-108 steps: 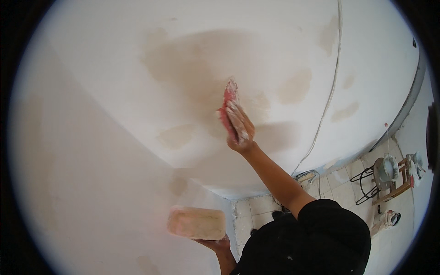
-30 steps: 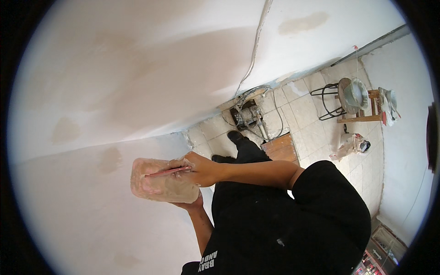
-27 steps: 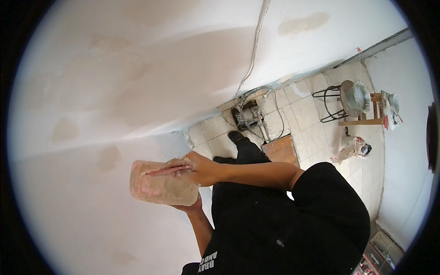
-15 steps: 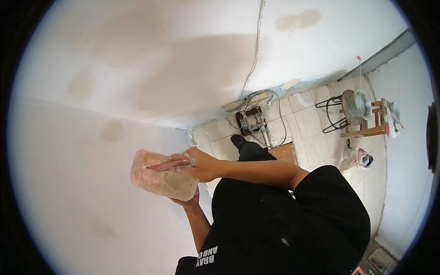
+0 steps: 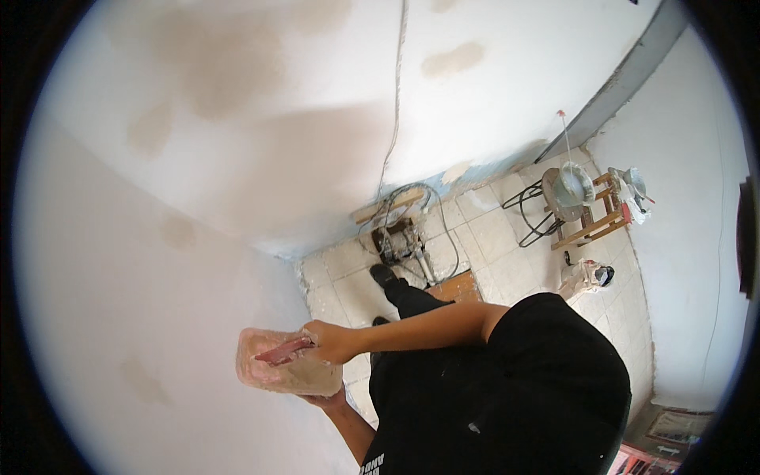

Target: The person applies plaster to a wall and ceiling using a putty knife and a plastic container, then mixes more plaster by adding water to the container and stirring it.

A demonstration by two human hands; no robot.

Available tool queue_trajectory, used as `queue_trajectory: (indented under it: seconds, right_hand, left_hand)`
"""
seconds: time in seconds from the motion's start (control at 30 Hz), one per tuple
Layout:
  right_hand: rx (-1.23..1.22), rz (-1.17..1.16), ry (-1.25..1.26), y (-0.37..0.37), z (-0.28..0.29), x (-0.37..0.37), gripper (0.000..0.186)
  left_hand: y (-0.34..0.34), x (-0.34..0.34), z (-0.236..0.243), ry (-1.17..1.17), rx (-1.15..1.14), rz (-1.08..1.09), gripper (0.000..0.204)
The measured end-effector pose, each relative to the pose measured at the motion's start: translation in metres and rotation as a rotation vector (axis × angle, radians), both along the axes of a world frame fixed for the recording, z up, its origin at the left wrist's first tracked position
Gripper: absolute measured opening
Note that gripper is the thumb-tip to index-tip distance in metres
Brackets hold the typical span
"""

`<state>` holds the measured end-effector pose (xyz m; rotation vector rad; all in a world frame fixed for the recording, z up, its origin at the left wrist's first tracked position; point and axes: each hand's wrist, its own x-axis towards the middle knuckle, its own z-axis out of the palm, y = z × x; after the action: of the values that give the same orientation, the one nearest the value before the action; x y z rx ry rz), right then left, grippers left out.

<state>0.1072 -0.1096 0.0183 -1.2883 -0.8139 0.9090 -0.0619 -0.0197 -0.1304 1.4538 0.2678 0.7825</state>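
A pink-bladed putty knife (image 5: 283, 349) is being gripped by the closed right hand (image 5: 332, 342), its blade running leftward from the fingers across the plaster-laden board (image 5: 285, 372), which is being cupped from beneath by the left hand (image 5: 324, 399).

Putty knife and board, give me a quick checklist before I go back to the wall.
1. Right hand grips the putty knife: ok.
2. Blade lies on the board: ok.
3. Left hand supports the board from below: ok, mostly hidden.
4. Putty on the board: ok, pinkish layer visible.
5. Enough putty on the blade: cannot tell.
6. Floor near the feet: not ok, cables and a machine lie close.
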Motion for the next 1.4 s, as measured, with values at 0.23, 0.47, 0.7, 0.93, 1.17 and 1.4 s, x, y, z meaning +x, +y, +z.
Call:
queue_trajectory:
  seconds: [0.23,0.47,0.7,0.93,1.17,1.4]
  right_hand:
    - [-0.110,-0.170,-0.295,-0.040,0.011,-0.002,0.035]
    - [-0.300,-0.246,-0.741,-0.093,0.039,0.007,0.024]
    - [-0.630,-0.161,-0.801,-0.138,0.056,0.006,0.016]
    - [-0.791,-0.206,-0.696,-0.146,0.060,0.004,0.022]
    - [-0.664,-0.153,-0.697,-0.131,0.034,0.006,0.021]
    - [-0.716,-0.161,-0.535,-0.145,0.030,0.009,0.021]
  left_hand:
    - [-0.044,0.030,0.075,-0.258,-0.802,-0.018,0.097]
    - [-0.031,0.036,0.045,-0.063,-0.099,-0.311,0.085]
    - [-0.052,0.064,0.056,-0.039,-0.991,-0.838,0.064]
    - [-0.064,0.081,0.061,0.050,-0.710,-0.970,0.063]
    - [-0.048,0.085,0.060,0.110,-1.053,-0.866,0.067]
    - [-0.042,0.100,0.042,0.206,-1.037,-0.880,0.068]
